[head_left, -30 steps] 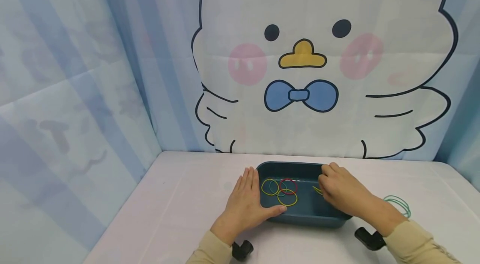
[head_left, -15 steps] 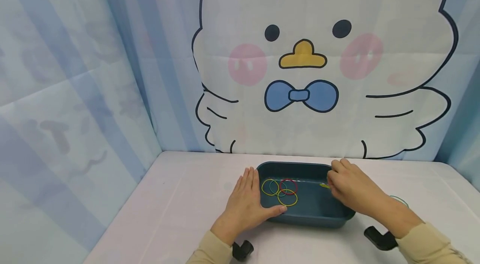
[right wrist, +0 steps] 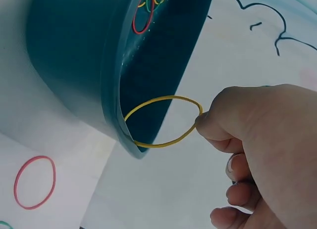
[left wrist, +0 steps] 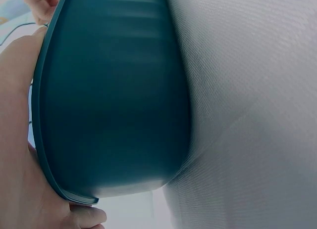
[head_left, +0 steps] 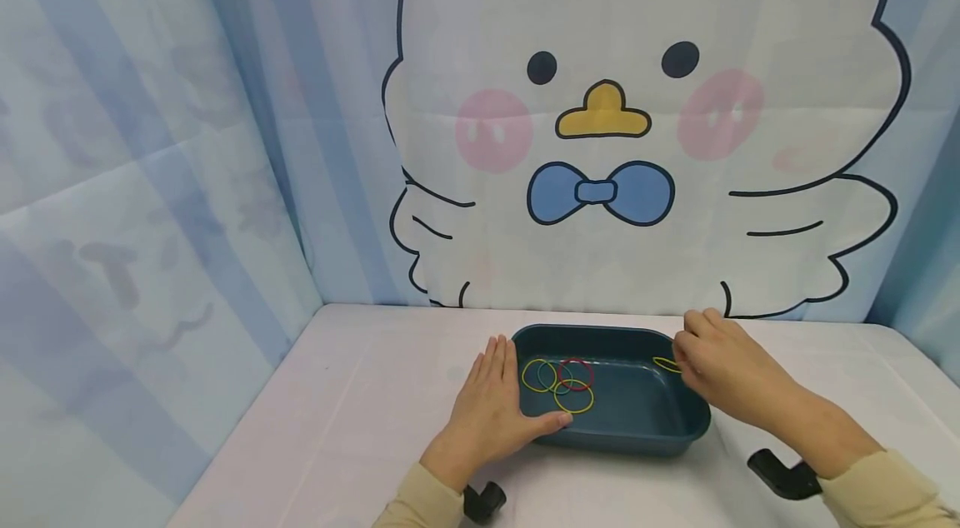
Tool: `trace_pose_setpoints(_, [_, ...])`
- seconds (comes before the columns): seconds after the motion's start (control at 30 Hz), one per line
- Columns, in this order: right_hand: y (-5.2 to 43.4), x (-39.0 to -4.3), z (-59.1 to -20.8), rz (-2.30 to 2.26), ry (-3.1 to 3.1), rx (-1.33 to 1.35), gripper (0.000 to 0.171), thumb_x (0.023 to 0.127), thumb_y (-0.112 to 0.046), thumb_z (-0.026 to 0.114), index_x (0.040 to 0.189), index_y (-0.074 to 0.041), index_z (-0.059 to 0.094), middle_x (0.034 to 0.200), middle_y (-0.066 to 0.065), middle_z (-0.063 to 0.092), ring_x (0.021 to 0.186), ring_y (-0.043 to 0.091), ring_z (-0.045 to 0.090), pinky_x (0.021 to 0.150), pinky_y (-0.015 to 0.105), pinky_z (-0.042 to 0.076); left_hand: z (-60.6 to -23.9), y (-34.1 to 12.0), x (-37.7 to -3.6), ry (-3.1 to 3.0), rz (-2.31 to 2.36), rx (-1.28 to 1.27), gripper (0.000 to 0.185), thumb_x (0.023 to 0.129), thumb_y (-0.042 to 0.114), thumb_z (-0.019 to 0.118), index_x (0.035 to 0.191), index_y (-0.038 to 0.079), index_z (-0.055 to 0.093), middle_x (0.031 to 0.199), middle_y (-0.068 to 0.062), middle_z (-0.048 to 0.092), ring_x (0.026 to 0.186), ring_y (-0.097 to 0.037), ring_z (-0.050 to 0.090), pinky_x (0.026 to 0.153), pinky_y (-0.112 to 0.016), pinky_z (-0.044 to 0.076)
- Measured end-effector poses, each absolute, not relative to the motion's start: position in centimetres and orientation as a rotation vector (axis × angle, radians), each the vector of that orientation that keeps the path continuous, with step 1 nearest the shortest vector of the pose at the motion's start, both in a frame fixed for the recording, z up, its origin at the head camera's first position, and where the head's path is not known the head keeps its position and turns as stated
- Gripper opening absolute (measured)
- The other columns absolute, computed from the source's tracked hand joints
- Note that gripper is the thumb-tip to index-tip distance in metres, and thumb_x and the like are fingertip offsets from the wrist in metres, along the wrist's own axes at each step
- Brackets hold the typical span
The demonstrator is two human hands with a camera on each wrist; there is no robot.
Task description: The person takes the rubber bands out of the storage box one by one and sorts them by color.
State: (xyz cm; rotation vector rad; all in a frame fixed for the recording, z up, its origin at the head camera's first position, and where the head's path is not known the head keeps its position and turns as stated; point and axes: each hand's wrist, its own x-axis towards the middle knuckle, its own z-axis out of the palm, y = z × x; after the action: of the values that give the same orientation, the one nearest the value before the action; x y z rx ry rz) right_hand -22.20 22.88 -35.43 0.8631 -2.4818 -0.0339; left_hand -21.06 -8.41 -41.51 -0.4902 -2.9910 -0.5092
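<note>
A dark teal tray sits on the white table. Along its left side lies my left hand, fingers straight against the wall and thumb stretched over the near rim. At the far right corner, my right hand pinches a yellow rubber band between thumb and forefinger. In the right wrist view this band spans from the fingertips to the tray's rim as an open loop. Inside the tray's left half, two yellow bands, a green one and a red rubber band overlap.
On the table beyond the tray's right end lie a red rubber band and part of a green band. Black wrist-camera parts jut out beneath both wrists. A curtain with a cartoon bird hangs behind the table.
My right hand has moved right and slightly away, from over the tray to its far right corner, carrying the yellow rubber band. The left hand and the tray keep their places.
</note>
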Motion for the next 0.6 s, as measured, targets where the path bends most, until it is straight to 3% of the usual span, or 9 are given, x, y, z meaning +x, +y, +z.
trace_pose_setpoints(0.6, [25.5, -21.4, -34.6, -0.018, -2.455, 0.811, 0.029, 0.065, -0.002, 0.081, 0.072, -0.017, 0.058, 0.076, -0.006, 0.042, 0.073, 0.015, 0.038, 0.06, 0.028, 0.035, -41.6, -8.4, -21.0, -2.986, -0.528, -0.488, 0.125, 0.077, 0.088, 0.046, 0.157, -0.002, 0.013, 0.165, -0.02, 0.014, 0.155, -0.032, 0.012, 0.125, -0.048, 0.017])
